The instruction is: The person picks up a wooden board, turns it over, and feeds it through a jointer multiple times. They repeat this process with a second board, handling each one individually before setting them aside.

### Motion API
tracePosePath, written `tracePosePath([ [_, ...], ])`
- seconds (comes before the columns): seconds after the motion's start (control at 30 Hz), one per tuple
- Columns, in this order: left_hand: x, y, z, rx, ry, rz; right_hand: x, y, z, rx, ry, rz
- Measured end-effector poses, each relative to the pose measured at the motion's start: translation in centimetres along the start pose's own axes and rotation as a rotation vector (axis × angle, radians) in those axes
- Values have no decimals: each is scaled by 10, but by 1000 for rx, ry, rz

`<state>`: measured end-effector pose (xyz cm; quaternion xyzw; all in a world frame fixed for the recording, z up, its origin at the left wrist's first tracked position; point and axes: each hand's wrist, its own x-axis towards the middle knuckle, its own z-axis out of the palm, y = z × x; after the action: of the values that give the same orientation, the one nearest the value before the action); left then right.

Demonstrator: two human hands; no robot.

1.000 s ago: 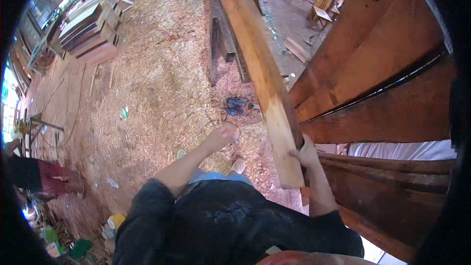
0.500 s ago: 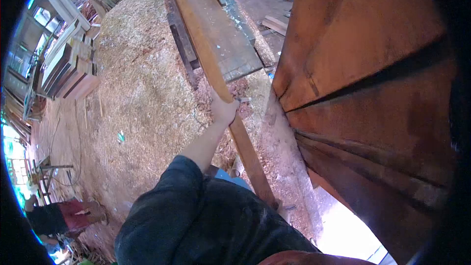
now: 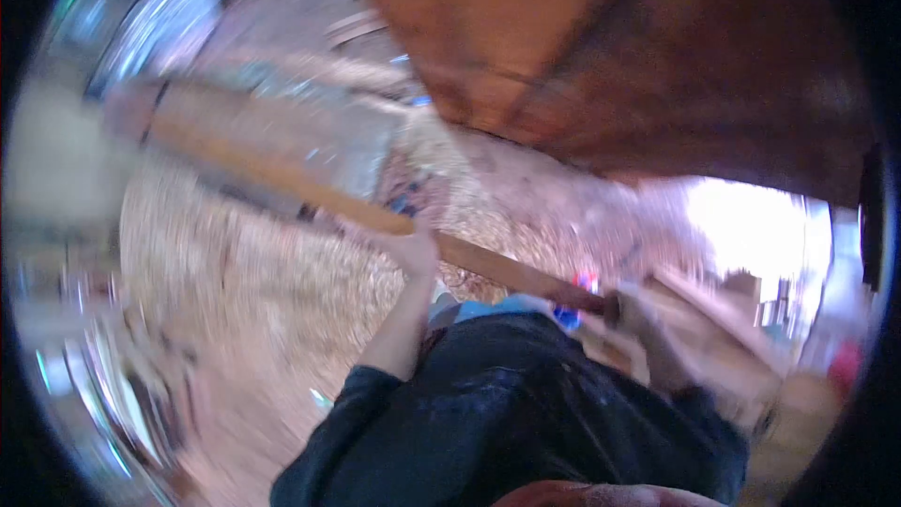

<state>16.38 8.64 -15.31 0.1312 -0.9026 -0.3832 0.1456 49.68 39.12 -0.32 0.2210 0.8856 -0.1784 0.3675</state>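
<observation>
The view is heavily blurred by motion. A long wooden plank (image 3: 310, 195) runs from the upper left down to the right across my body. My left hand (image 3: 413, 246) grips it from below near its middle. My right hand (image 3: 631, 312) is at the plank's near end on the right and seems closed around it, though blur hides the fingers. My dark sleeves and torso fill the bottom of the view.
Reddish-brown stacked boards (image 3: 601, 66) loom across the upper right. A grey flat board or bench top (image 3: 310, 131) lies behind the plank. Sawdust and wood shavings (image 3: 253, 300) cover the floor. Bright daylight (image 3: 751, 225) shows at right.
The view has swung sharply to the right. The plank now lies nearly crosswise instead of pointing away. My left hand stays on it, and my right hand is back in view at its end.
</observation>
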Motion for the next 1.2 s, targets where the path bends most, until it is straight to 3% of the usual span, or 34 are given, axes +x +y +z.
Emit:
tracePosePath([
  [0.07, 3, -1, -1, -329, -96, -41, 10, 18, 18, -146, -24, 20],
  [0.13, 31, -34, 3, -246, -309, -203, 19, 36, 40, -150, 3, 60],
  [0.17, 48, -43, 7, -168, -448, -269, 20, 45, 52, -29, 113, 116],
  [0.2, 64, -52, 8, -80, -595, -321, 5, 60, 54, 369, 267, 56],
  [0.23, 70, -37, 1, -297, -808, -431, -31, 50, 24, 454, 408, 105],
  [0.27, 63, -24, -9, -230, -846, -451, -68, 53, 2, 558, 430, 287],
  [0.3, 65, -16, -19, -162, -872, -474, -75, 87, 29, 601, 682, 221],
  [0.33, 67, -8, -29, -95, -900, -496, -76, 121, 54, 675, 728, 390],
  [0.37, 72, -4, -34, -61, -919, -510, -101, 144, 65, 772, 798, 431],
  [0.4, 75, -1, -36, -41, -940, -518, -110, 173, 91, 792, 836, 632],
  [0.47, 86, 5, -40, -17, -976, -530, -154, 196, 135, 738, 841, 835],
  [0.5, 91, 10, -38, -6, -990, -527, -155, 213, 169, 827, 777, 1034],
  [0.6, 103, 27, -39, 43, -1020, -508, -160, 213, 278, 935, 684, 1167],
  [0.73, 107, 40, -41, 93, -1028, -502, -129, 158, 404, 1164, 336, 1046],
  [0.77, 109, 40, -43, 103, -1024, -513, -137, 132, 392, 1285, 205, 1037],
  [0.87, 112, 41, -46, 122, -1024, -515, -125, 99, 423, 1212, 171, 833],
  [0.9, 113, 41, -47, 125, -1022, -518, -124, 97, 428, 1293, 97, 869],
  [1.03, 110, 38, -48, 108, -1038, -547, -95, 133, 429, 1105, 185, 914],
  [1.13, 104, 28, -45, 44, -1059, -578, -75, 155, 324, 1386, 371, 964],
  [1.2, 91, 15, -41, -42, -1040, -600, -22, 183, 317, 1409, 779, 717],
])
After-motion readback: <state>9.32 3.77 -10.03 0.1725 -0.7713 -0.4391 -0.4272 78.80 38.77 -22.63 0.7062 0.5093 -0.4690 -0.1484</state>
